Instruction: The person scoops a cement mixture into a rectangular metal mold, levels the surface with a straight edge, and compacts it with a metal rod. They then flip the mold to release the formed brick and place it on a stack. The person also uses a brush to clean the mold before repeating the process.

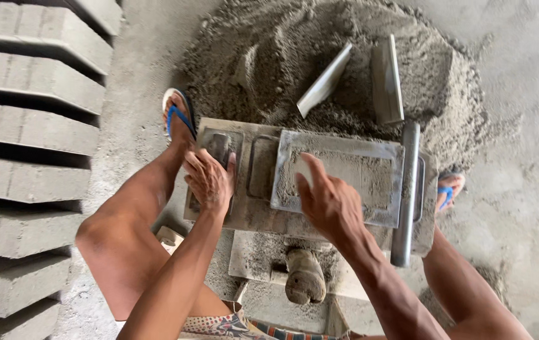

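Observation:
A rectangular metal brick mould (338, 177) lies on a grey, sand-caked work slab (250, 214), its tray filled with damp grey sand mix. My right hand (326, 200) rests on the mould's near left corner, fingers spread on the sand surface. To the left, my left hand (209, 179) presses down on a small metal block (219, 146) at the slab's left end. A grey metal pipe (406, 192) lies along the mould's right side.
A big heap of sand mix (345, 56) lies behind, with two flat metal plates (325, 80) (387, 80) stuck in it. Rows of moulded grey bricks (30, 126) fill the left. My bare legs and blue sandals (178, 116) flank the slab. A caked lump (304, 277) sits below.

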